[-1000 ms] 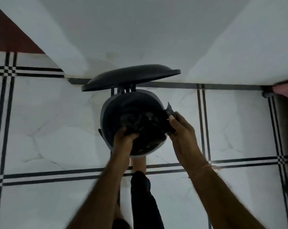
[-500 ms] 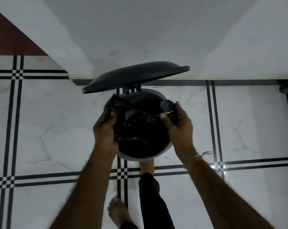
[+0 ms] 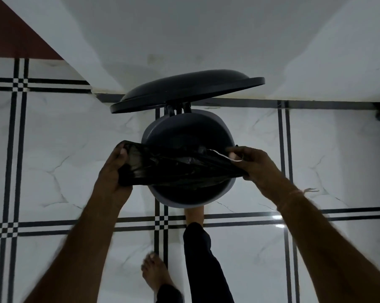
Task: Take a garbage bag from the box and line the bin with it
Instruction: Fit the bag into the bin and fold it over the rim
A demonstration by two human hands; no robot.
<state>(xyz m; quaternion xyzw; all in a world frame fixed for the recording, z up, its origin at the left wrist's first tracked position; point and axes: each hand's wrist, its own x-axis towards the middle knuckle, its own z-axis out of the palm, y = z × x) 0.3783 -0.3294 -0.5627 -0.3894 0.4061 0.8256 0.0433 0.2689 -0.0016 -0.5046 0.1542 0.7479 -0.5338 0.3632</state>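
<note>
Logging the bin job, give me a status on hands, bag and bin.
Left hand and right hand both gripping garbage bag, stretched across bin mouth. Not yet over rim. Lid up, nothing blocking.

I see a white marble-look tiled floor crossed by paired black lines. The grey bin stands on it near the wall, and a bare foot rests on a tile nearer me.
</note>
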